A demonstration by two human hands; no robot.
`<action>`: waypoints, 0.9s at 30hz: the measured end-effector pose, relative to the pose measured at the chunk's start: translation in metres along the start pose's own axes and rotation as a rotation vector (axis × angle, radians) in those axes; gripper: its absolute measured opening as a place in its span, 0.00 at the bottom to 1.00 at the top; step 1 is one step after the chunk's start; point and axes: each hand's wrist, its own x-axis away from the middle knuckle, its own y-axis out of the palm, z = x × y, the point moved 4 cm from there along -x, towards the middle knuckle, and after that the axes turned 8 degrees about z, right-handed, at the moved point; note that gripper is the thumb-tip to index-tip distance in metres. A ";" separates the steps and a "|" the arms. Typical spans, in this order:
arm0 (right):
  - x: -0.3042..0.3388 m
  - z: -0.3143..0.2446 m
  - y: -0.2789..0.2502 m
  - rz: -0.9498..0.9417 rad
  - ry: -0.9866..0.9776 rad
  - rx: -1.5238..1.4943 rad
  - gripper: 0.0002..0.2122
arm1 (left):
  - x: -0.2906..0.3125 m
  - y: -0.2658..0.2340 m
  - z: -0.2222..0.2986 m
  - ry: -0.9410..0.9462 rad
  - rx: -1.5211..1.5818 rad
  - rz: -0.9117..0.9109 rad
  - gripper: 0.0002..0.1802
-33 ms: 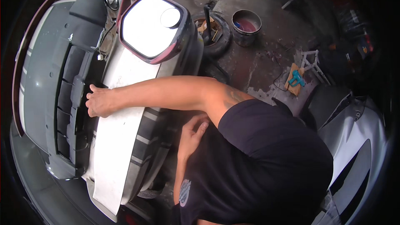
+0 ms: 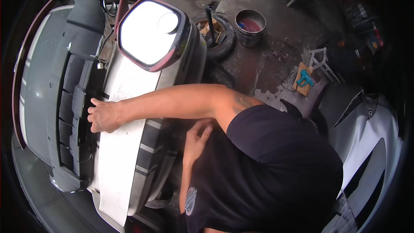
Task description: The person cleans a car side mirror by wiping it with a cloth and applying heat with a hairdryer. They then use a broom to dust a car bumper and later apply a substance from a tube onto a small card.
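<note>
My right arm reaches across to the left over a long white body panel [image 2: 120,164]. At its end my right hand [image 2: 105,116] lies over the panel's left edge, fingers bent beside a dark grey bumper [image 2: 41,82] with black grille openings. Whether anything is pinched under those fingers is hidden. Close to my dark shirt, my left hand [image 2: 197,142] hangs with its thumb apart from loosely bent fingers, nothing visible in it. A mirror [image 2: 146,30] with a dark red rim and a small round inset stands at the far end of the panel.
On the floor beyond are a bucket [image 2: 251,39] with reddish contents and a tyre [image 2: 230,39] holding scraps. A teal tool [image 2: 305,78] lies on cardboard beside a grey metal frame [image 2: 320,56]. At right stands a silver-grey body part [image 2: 373,116]; a loose connector [image 2: 100,65] hangs near the bumper.
The view has shifted slightly, so the mirror and bumper sit a little lower and further left. My right hand has slid slightly nearer along the panel edge; my left hand stays by my shirt.
</note>
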 end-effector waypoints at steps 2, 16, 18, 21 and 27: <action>0.039 -0.029 -0.033 0.410 -0.058 -0.108 0.05 | -0.020 -0.008 -0.046 -0.045 -0.020 0.014 0.21; 0.498 -0.056 -0.078 0.325 1.273 -0.496 0.14 | -0.133 0.006 -0.120 -0.044 -0.705 -0.134 0.36; 0.582 -0.077 -0.067 0.643 1.537 -0.447 0.14 | -0.131 0.038 -0.145 -0.082 -0.833 -0.263 0.37; 0.704 -0.140 -0.005 0.861 1.951 -0.278 0.15 | -0.106 0.079 -0.194 -0.176 -1.039 -0.469 0.38; 0.905 -0.340 0.006 0.631 2.793 0.229 0.25 | -0.070 0.133 -0.246 -0.261 -1.541 -0.764 0.40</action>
